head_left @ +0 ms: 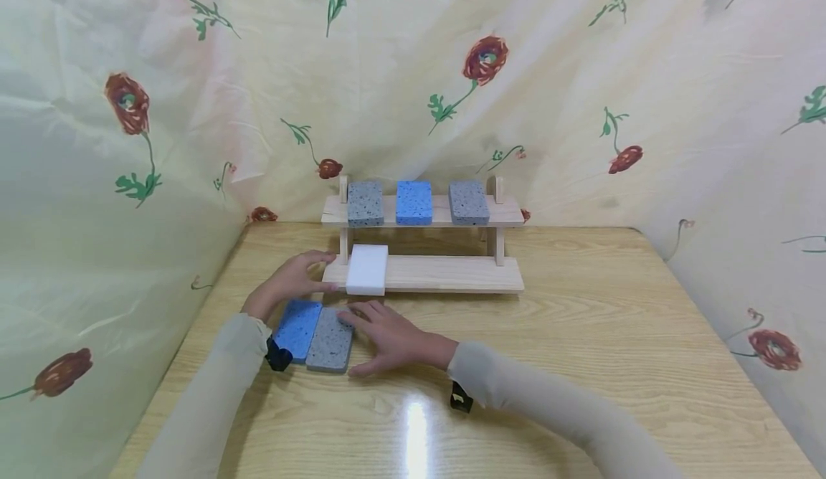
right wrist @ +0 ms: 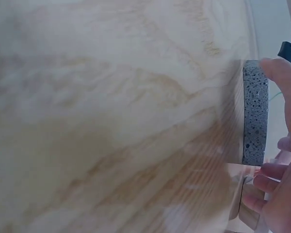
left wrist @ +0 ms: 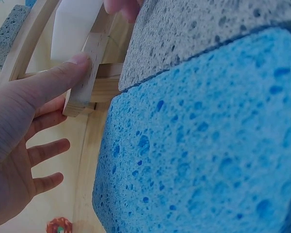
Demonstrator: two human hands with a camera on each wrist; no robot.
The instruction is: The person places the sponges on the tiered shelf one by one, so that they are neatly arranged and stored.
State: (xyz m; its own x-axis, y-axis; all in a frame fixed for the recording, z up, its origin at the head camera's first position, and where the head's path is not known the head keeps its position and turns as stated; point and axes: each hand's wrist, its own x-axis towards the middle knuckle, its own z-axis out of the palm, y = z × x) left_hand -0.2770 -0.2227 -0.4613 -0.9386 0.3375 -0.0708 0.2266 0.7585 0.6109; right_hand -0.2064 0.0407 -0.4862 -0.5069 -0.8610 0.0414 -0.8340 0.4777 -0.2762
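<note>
Head view, and both hands are seen over the left half of the counter. The left end of the wooden rack, set near the counter's back edge, is pinched by the left hand: in the left wrist view the thumb is laid on the lower board, the other fingers spread out past its end. Over to the right hand: its fingers are released, loosely parted about the gray sponge, fingertips placed at the far right corner, thumb by the near one. Whether they are pressed firmly against it cannot be told. That sponge is laid flat on the counter, in front of the rack's left end, and the blue sponge is set right beside it, toward the counter's left edge. Up on the rack, a white block is carried near the left end of the lower board. Above, three are lined up, spaced apart: a left gray block, a bright blue block, a right gray block. Behind the counter's back edge, a flowered cloth is hung.
</note>
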